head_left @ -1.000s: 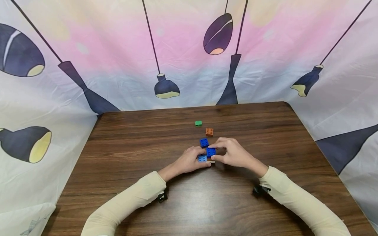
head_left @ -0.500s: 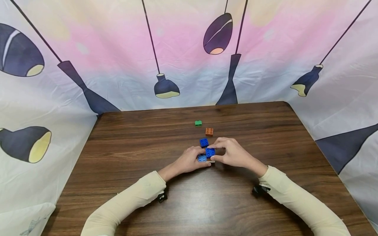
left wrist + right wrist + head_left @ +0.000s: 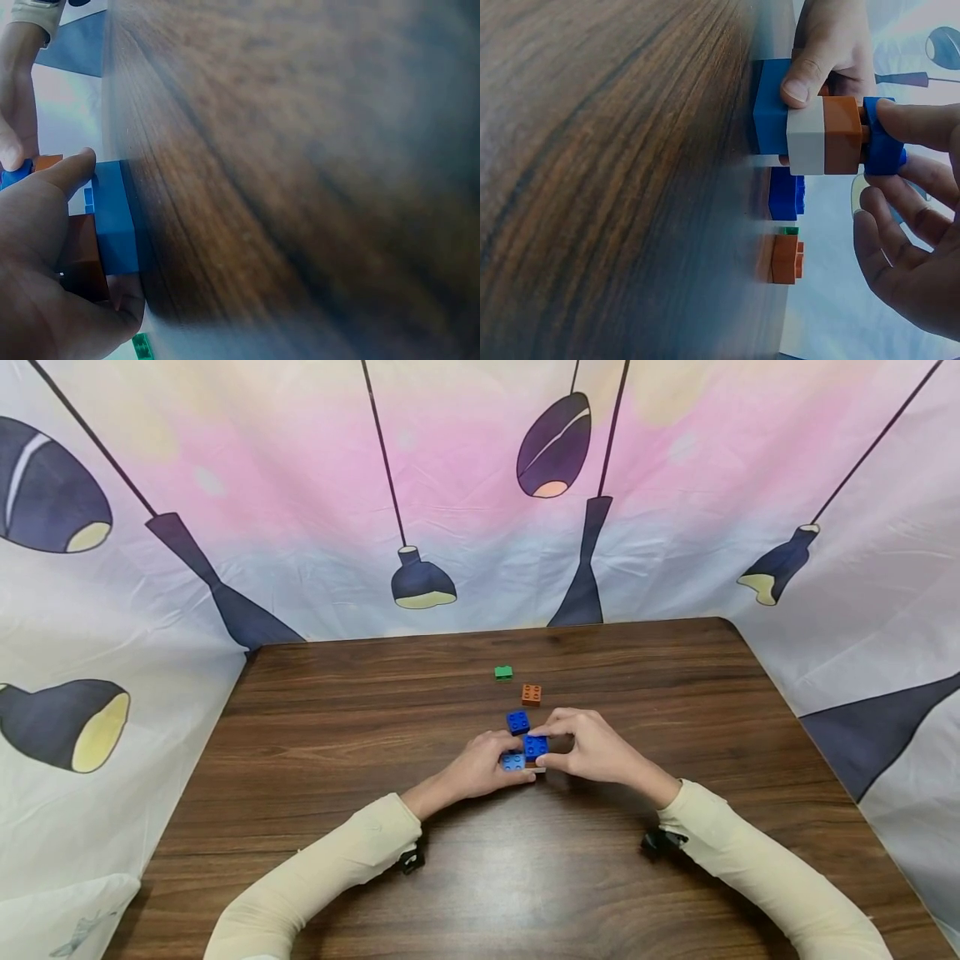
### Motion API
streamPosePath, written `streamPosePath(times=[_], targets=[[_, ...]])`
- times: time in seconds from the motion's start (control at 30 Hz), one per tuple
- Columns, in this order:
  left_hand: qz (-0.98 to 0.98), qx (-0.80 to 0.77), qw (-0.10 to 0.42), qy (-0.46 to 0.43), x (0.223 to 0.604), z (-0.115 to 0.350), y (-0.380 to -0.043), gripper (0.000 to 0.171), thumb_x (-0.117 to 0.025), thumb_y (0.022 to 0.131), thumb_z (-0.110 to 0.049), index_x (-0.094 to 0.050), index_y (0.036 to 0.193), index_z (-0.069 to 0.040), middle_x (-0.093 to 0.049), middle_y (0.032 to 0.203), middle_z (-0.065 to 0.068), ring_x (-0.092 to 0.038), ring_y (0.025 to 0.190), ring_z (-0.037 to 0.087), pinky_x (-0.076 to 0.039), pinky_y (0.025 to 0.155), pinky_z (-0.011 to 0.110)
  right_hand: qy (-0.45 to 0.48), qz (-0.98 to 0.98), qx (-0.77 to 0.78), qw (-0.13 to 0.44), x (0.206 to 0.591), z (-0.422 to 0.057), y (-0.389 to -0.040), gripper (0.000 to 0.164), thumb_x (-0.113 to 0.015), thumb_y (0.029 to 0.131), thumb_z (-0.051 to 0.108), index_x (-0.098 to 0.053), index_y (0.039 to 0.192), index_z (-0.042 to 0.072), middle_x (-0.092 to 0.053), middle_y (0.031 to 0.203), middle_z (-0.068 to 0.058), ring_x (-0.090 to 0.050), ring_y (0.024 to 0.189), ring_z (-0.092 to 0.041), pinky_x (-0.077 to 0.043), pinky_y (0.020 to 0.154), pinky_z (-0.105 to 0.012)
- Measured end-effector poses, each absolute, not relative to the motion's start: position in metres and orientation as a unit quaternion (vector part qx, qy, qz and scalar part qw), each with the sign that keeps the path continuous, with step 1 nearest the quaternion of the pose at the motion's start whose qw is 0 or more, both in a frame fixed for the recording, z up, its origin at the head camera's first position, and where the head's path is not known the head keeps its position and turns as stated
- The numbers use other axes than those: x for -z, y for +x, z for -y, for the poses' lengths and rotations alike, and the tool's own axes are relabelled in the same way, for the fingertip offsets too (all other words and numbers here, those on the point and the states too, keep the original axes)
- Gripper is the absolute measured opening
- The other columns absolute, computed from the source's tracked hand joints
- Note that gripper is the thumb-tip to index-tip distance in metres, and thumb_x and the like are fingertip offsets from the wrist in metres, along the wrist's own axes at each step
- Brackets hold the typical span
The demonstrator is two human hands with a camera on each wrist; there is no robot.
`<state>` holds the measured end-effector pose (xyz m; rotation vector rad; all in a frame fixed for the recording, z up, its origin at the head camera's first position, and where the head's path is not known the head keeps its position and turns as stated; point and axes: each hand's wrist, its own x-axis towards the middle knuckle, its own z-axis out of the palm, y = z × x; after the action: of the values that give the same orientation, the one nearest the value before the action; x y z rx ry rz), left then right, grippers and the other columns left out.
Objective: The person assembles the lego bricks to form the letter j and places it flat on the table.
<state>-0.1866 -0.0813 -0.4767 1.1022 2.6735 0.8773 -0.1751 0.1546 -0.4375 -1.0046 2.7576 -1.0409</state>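
My left hand [image 3: 480, 766] grips a light blue toy building brick [image 3: 513, 762] at the base of a small stack, thumb on the near side. On this base stand a white brick [image 3: 806, 139], an orange brick [image 3: 841, 139] above it, and a second orange brick [image 3: 84, 259] at the far side, mostly behind the left hand. My right hand [image 3: 592, 747] pinches a dark blue brick [image 3: 881, 142] between thumb and fingers, right over the upper orange brick. In the right wrist view, orange studs show in a narrow gap beneath the dark blue brick.
Just beyond the stack lies another dark blue brick [image 3: 517, 722]. An orange brick [image 3: 532, 695] and a small green brick [image 3: 503, 673] lie farther back on the brown wooden table [image 3: 360, 693]. A printed cloth [image 3: 480, 502] hangs behind the table.
The pinched dark blue brick shifts very slightly over the stack. Both hands otherwise keep their places, and the loose bricks stay put.
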Motion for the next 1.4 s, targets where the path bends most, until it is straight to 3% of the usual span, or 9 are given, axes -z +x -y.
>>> streamPosePath(times=[0.7,1.07,1.4], targets=[[-0.879,-0.292,0.054,0.373,0.4758,0.0823,-0.186,0.03,-0.076,0.093,-0.038,-0.071,0.107,-0.013,-0.068,0.097,-0.001,-0.053,0.076,0.008,-0.042,0.065,0.025,-0.335,-0.879,0.338,0.023,0.4389,-0.153,-0.1764,0.037,-0.082,0.088,0.021,-0.076,0.123,0.012,-0.067,0.098,0.007,-0.06,0.075,-0.023,-0.043,0.061,-0.026],[-0.881,-0.29,0.058,0.368,0.4761,0.0811,-0.1862,0.03,-0.076,0.093,-0.039,-0.072,0.108,-0.013,-0.067,0.095,-0.001,-0.052,0.074,0.008,-0.04,0.064,0.025,-0.332,-0.885,0.327,0.002,0.4413,-0.1529,-0.1736,0.035,-0.082,0.087,0.021,-0.077,0.121,0.013,-0.065,0.091,0.01,-0.047,0.062,-0.007,-0.039,0.057,-0.025],[-0.88,-0.288,0.054,0.373,0.4754,0.0812,-0.1871,0.03,-0.077,0.093,-0.037,-0.071,0.108,-0.011,-0.067,0.094,0.0,-0.05,0.073,0.008,-0.038,0.064,0.025,-0.319,-0.892,0.32,0.018,0.4375,-0.151,-0.1761,0.035,-0.083,0.086,0.022,-0.077,0.119,0.013,-0.068,0.095,0.008,-0.051,0.065,-0.016,-0.038,0.058,-0.024]])
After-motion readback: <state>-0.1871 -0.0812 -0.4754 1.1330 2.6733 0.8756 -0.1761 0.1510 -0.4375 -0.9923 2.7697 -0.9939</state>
